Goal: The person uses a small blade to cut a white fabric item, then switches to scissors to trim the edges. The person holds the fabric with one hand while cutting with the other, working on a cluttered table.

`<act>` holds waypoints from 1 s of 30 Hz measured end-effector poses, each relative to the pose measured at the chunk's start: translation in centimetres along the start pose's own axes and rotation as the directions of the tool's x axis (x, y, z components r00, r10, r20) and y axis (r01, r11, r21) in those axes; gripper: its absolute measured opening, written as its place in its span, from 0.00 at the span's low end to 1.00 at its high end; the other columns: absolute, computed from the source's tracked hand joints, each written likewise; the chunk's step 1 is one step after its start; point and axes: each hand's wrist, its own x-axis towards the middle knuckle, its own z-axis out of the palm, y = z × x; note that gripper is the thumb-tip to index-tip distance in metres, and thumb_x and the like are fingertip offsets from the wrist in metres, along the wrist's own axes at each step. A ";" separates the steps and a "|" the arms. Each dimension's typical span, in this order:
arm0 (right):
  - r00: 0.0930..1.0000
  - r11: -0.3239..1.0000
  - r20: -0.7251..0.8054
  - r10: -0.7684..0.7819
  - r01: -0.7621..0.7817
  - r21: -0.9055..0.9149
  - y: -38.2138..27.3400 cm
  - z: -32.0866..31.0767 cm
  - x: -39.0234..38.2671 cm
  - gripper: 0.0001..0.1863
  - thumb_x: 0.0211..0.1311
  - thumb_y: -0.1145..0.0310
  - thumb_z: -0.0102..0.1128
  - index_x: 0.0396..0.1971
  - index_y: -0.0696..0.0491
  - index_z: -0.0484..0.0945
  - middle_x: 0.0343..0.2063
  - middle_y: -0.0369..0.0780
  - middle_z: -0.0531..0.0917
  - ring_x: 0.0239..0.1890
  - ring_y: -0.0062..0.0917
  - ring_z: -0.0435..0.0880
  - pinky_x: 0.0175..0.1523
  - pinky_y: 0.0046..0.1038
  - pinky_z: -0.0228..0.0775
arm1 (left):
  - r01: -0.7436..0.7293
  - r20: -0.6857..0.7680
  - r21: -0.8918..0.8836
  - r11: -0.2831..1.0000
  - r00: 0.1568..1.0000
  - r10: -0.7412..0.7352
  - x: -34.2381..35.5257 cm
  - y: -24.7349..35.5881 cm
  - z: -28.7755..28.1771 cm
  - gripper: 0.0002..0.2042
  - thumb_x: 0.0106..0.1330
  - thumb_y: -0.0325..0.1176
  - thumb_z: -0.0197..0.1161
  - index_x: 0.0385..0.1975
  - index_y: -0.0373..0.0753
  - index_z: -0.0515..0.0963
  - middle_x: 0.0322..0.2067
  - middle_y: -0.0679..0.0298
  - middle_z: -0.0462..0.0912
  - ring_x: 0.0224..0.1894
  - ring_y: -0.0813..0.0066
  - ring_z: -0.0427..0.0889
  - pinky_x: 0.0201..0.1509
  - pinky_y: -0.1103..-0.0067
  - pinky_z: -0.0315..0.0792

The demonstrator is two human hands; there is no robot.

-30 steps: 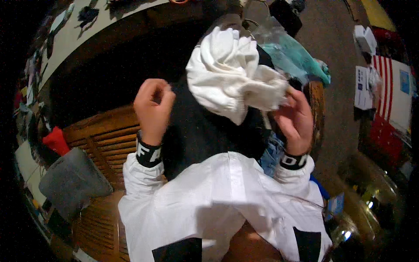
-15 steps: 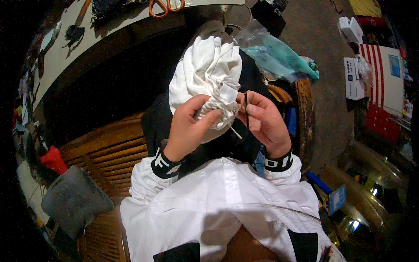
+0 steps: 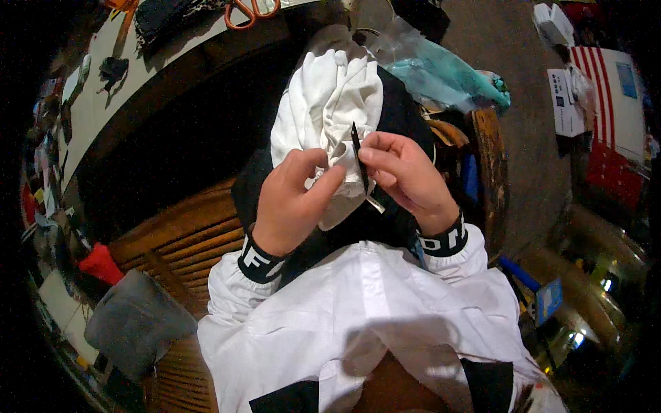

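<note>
A bundle of gathered white fabric point(image 3: 303, 120) lies on dark cloth point(image 3: 406, 110) over my lap. My left hand point(image 3: 292, 199) grips the near, puckered part of the fabric between thumb and fingers, with a small loose flap just beyond the fingertips. My right hand point(image 3: 406, 175) pinches a slim, pointed black tool point(image 3: 355, 138) upright against the fabric's right side, its tip pointing away from me. A short pale strip point(image 3: 375, 204) sticks out below the tool.
A pale worktop point(image 3: 96, 103) holds orange-handled scissors point(image 3: 244, 17). Around me are a wooden bench point(image 3: 179, 234), a grey cushion point(image 3: 134, 316), a red object point(image 3: 100, 265), a teal plastic bag point(image 3: 451, 82) and white boxes point(image 3: 564, 103) at the right.
Both hands have come inward onto the white fabric. My left hand took hold of it. The black tool in my right hand has moved left over the fabric since half a second ago.
</note>
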 end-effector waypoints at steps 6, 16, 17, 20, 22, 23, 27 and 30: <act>0.998 0.987 -0.046 0.031 -0.023 0.162 0.2 -1.1 1.2 0.08 0.64 0.68 0.55 0.36 0.58 0.76 0.28 0.34 0.80 0.24 0.13 0.77 0.27 0.12 0.66 | 0.088 0.039 -0.201 0.976 0.996 -0.082 -1.7 -1.2 -0.8 0.10 0.56 0.28 0.66 0.37 0.36 0.76 0.27 0.60 0.76 0.27 0.66 0.76 0.27 0.78 0.69; 0.999 0.984 -0.027 0.024 -0.019 0.178 0.1 0.0 1.1 0.09 0.63 0.65 0.58 0.32 0.55 0.77 0.25 0.31 0.77 0.27 0.14 0.74 0.32 0.17 0.66 | -0.427 0.127 0.255 0.867 0.904 0.408 -1.4 -2.8 -1.7 0.12 0.46 0.27 0.63 0.33 0.37 0.74 0.27 0.64 0.74 0.23 0.70 0.72 0.23 0.77 0.63; 0.998 0.981 -0.052 0.036 -0.026 0.190 0.0 0.0 1.0 0.09 0.63 0.65 0.58 0.32 0.55 0.77 0.25 0.31 0.77 0.27 0.14 0.73 0.33 0.17 0.66 | -0.403 0.120 0.243 0.882 0.915 0.385 -1.4 -2.7 -1.7 0.12 0.46 0.27 0.64 0.32 0.37 0.74 0.26 0.64 0.74 0.23 0.70 0.71 0.23 0.77 0.62; 0.997 0.974 -0.073 0.028 -0.010 0.228 0.3 0.0 1.2 0.08 0.63 0.65 0.57 0.32 0.54 0.78 0.26 0.31 0.77 0.27 0.14 0.73 0.34 0.18 0.66 | -0.327 0.099 0.211 0.921 0.945 0.313 -1.0 -1.8 -1.5 0.11 0.46 0.27 0.66 0.31 0.37 0.75 0.23 0.65 0.72 0.22 0.68 0.70 0.24 0.76 0.62; 0.997 0.968 -0.077 0.025 -0.005 0.249 0.7 -0.1 1.4 0.08 0.64 0.65 0.57 0.33 0.54 0.78 0.26 0.31 0.77 0.27 0.15 0.73 0.35 0.18 0.67 | -0.282 0.072 0.184 0.941 0.959 0.274 -0.6 -1.3 -1.3 0.12 0.45 0.27 0.67 0.30 0.37 0.75 0.22 0.65 0.70 0.22 0.67 0.69 0.25 0.75 0.62; 0.996 0.965 -0.081 0.035 -0.013 0.261 0.9 -0.3 1.5 0.08 0.64 0.65 0.57 0.33 0.54 0.78 0.26 0.31 0.77 0.27 0.15 0.73 0.36 0.19 0.67 | -0.280 0.097 0.115 0.953 0.958 0.270 -0.7 -1.3 -1.4 0.11 0.45 0.26 0.67 0.30 0.37 0.75 0.22 0.64 0.71 0.23 0.66 0.69 0.26 0.74 0.62; 0.986 0.939 -0.162 0.046 0.013 0.345 0.9 0.3 1.3 0.09 0.64 0.63 0.57 0.34 0.54 0.78 0.27 0.32 0.78 0.29 0.15 0.74 0.38 0.18 0.67 | -0.211 0.182 -0.131 0.969 0.955 0.233 -1.0 -1.3 -1.9 0.10 0.47 0.24 0.67 0.30 0.37 0.75 0.25 0.61 0.72 0.28 0.62 0.71 0.31 0.73 0.64; 0.999 0.971 -0.046 0.001 0.010 0.238 -0.3 -0.1 1.2 0.10 0.64 0.64 0.57 0.35 0.55 0.79 0.30 0.32 0.79 0.30 0.15 0.75 0.38 0.17 0.66 | -0.054 0.153 -0.197 0.979 0.985 0.085 -1.7 -0.7 -1.9 0.10 0.48 0.22 0.65 0.31 0.36 0.76 0.28 0.58 0.73 0.32 0.58 0.71 0.35 0.73 0.65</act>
